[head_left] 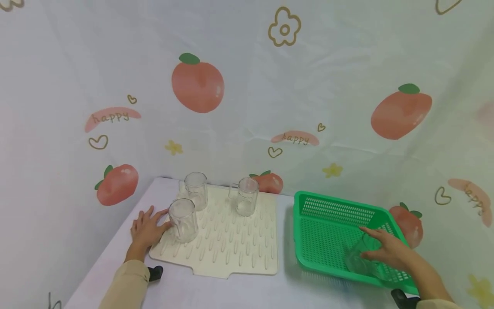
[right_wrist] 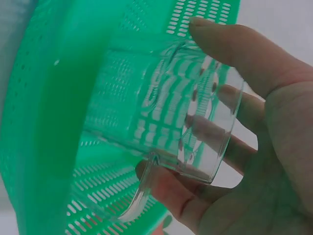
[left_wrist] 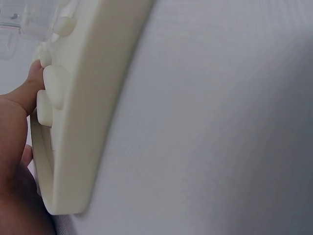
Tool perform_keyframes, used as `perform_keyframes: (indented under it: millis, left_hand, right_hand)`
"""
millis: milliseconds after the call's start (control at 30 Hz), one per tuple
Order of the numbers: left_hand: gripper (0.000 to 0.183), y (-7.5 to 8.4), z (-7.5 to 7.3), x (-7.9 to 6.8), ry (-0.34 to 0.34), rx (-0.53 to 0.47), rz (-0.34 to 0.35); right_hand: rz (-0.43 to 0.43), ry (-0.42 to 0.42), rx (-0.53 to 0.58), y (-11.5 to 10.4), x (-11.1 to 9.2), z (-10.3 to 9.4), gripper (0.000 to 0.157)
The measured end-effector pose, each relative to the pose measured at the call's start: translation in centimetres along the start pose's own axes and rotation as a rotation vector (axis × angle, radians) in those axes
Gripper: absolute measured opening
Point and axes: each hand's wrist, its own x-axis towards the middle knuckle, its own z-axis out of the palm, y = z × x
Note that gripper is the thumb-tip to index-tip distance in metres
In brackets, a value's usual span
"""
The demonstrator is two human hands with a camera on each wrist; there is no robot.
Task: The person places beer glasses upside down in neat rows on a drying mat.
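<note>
My right hand (head_left: 390, 251) is around a clear glass mug (head_left: 360, 257) in the green basket (head_left: 328, 270). In the right wrist view the thumb (right_wrist: 220, 39) lies along one side of the mug (right_wrist: 166, 107). The other fingers show through the glass and beside its handle (right_wrist: 139, 196). My left hand (head_left: 148, 229) rests at the left edge of the cream drying mat (head_left: 239, 244), fingers spread, thumb over the ridged surface. Right beside it stands a glass mug (head_left: 184, 223); whether they touch, I cannot tell.
Two more glass mugs, one at the back left (head_left: 197, 193) and one at the back middle (head_left: 247, 199), stand on the mat. A white cloth covers the table (head_left: 293, 287). Behind it hangs a fruit-patterned curtain (head_left: 239, 141).
</note>
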Motion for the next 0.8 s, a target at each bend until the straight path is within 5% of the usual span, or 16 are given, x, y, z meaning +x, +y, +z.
perform_keyframes:
  millis: [433, 800]
  left_hand:
    - [0.071, -0.2, 0.0, 0.1, -0.007, -0.011, -0.015]
    - [0.074, -0.2, 0.3, 0.3, -0.008, -0.004, -0.004]
  right_hand:
    - [-0.113, 0.111, 0.042, -1.0, 0.1, -0.6, 0.074]
    - [-0.092, 0.18, 0.116, -2.3, -0.6, -2.0, 0.072]
